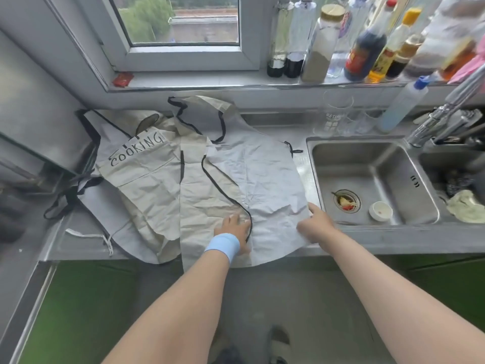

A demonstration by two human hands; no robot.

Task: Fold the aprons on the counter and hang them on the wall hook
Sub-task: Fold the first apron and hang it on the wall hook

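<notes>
Two pale aprons with black trim lie spread on the steel counter. The left apron shows the word COOKING and has black ties trailing off to the left. The right apron lies partly over it, its back side up, reaching the counter's front edge. My left hand, with a blue wristband, rests flat on the right apron near its black curved trim. My right hand presses on the same apron's right edge, fingers spread, beside the sink. No wall hook is in view.
A steel sink with a small white cup lies right of the aprons, a tap behind it. Several bottles crowd the window sill. Glasses stand behind the counter. Green cabinet fronts are below.
</notes>
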